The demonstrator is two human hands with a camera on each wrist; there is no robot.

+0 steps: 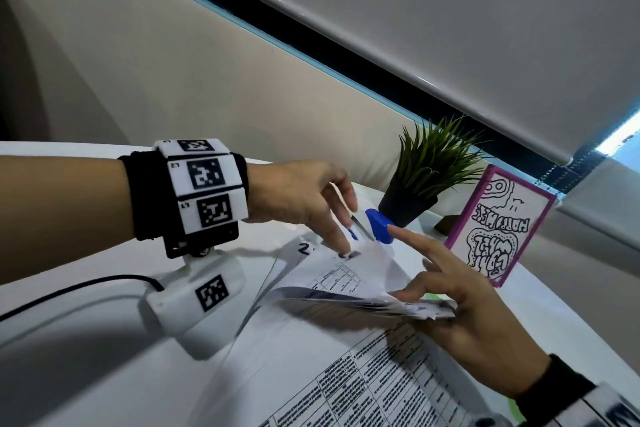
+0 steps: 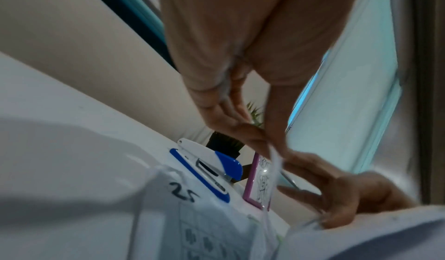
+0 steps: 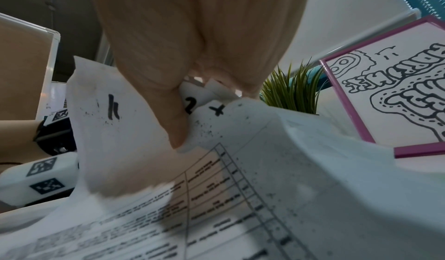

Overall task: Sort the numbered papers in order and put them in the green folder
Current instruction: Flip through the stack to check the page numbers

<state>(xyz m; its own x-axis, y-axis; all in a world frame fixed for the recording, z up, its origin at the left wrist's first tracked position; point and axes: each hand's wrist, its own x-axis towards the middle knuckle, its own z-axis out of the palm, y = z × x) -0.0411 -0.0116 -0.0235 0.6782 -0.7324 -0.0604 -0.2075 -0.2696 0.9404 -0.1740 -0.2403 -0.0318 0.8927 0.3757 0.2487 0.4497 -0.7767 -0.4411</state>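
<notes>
So from the head view, the left hand [image 1: 304, 198] reaches in over the white desk [image 1: 69, 374], fingers pointing down and pinching the top corner of a lifted sheet [image 1: 349, 274] from the numbered papers [image 1: 346, 367], which lie spread on the desk right in front. The right hand [image 1: 474, 315] comes from the lower right and holds the curled-up edges of several sheets, index finger sticking out straight toward a blue stapler [image 1: 379, 225]. Only a sliver of green [image 1: 434, 296] peeks out beside the right hand, can't really tell if that's the folder. Behind that there's a little potted plant [image 1: 422, 177] and a pink-framed drawing [image 1: 498, 229]. The left wrist view is blurry, but you can see the left hand's fingertips [image 2: 253, 132] nipping a thin paper edge, the right hand [image 2: 349, 193] just below it on the papers, and a sheet marked 25 [image 2: 192, 222] lying on the desk next to the stapler [image 2: 209, 171]. The right wrist view shows the right thumb [image 3: 168, 112] pressed down on fanned paper corners [image 3: 108, 121], handwritten marks on them, with the printed table sheet [image 3: 216, 207] underneath and the plant [image 3: 291, 91] and framed drawing [image 3: 397, 96] just behind.
</notes>
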